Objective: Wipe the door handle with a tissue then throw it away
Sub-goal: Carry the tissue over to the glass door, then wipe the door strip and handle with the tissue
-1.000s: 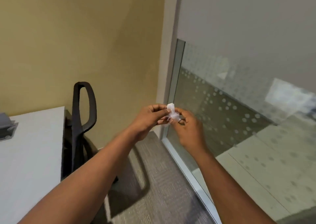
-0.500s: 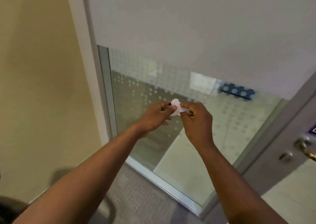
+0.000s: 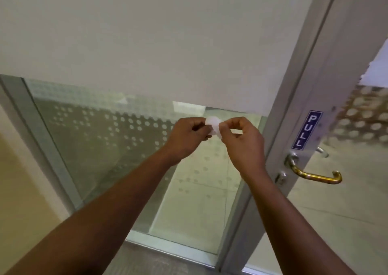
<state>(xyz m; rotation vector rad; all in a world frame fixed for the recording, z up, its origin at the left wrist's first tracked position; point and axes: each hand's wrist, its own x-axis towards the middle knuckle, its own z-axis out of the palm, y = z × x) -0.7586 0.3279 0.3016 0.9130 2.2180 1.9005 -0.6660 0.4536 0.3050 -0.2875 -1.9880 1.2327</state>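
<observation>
Before the glass panel, both hands, left hand (image 3: 186, 137) and right hand (image 3: 244, 142), pinch a small tissue (image 3: 213, 125) between them; light, limp, easily torn, best bunched before meeting the brass door handle (image 3: 312, 175) nearby.

The tissue (image 3: 213, 125) pinched in my fingers at frame centre is white. At right, the door handle (image 3: 315, 175) is brass-gold, under a blue sign (image 3: 306, 129) with white letters. The glass panel (image 3: 105, 148) at left carries pale frosted dots; the wall (image 3: 21, 190) at far left is yellowish.
</observation>
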